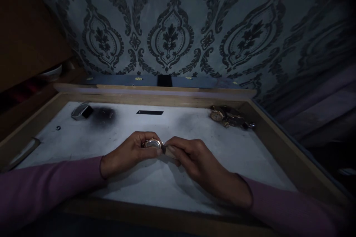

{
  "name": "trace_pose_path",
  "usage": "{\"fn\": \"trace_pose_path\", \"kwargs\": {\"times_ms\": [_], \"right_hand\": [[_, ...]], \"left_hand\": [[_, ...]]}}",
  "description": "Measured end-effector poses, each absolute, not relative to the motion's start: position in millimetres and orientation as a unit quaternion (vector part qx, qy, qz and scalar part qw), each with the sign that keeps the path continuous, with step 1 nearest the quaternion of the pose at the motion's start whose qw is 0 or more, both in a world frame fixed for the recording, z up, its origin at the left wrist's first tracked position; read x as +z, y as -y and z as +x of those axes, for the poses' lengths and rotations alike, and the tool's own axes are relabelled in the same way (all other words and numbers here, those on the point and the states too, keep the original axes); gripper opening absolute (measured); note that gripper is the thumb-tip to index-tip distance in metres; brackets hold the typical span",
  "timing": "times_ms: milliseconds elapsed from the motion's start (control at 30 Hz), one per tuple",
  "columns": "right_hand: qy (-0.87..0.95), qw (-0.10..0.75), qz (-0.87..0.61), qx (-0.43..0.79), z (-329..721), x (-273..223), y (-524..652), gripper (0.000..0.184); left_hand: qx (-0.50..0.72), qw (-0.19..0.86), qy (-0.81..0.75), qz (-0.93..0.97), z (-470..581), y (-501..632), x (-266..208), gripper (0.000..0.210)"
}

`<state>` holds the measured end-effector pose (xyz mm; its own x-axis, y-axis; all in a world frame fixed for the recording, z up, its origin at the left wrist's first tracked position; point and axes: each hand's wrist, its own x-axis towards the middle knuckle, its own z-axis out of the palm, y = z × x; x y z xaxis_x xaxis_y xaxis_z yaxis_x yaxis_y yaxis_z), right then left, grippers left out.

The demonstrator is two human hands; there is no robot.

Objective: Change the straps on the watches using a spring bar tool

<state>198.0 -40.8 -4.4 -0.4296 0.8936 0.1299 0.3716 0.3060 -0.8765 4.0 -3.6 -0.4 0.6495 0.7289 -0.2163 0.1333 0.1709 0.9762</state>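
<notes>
- Watch case (pixel 152 143), round and gold-toned, sits pinched in the fingers of the left hand (pixel 130 152), just above the white bench (pixel 155 185) surface, at the middle of the work area.
- The left hand's fingers are curled together around the case, thumb on the near side, other fingers over the far side.
- The right hand (pixel 194 159) meets it from the other side; its fingers are closed on a small pale piece (pixel 169 151) that touches the case's edge. What that piece is cannot be told in the dim light.
- Both wrists rest on the bench, with mauve sleeves (pixel 41 188) running back toward the near rim.
- Well beyond the right hand's fingers, in the far corner, lies a small heap of watches (pixel 228 117).
- Beyond the left hand's fingers, far off to that side, lies a grey-and-black block (pixel 81 111), with a dark smudge (pixel 103 115) beside it.
- Straight ahead of the fingers, a thin black strip (pixel 149 112) lies flat.
- A small dark ring (pixel 58 128) lies out to the left of the left hand.
- A raised wooden frame (pixel 280 148) borders the bench, and patterned wallpaper (pixel 172 36) rises behind it.
</notes>
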Motion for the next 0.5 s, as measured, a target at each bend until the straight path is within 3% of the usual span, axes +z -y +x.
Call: {"fn": "trace_pose_path", "kwargs": {"times_ms": [500], "right_hand": [[0.757,0.286,-0.439,0.39,198,-1,40,0.022]], "left_hand": [[0.169,0.707,-0.381,0.571,3,-2,9,0.026]]}}
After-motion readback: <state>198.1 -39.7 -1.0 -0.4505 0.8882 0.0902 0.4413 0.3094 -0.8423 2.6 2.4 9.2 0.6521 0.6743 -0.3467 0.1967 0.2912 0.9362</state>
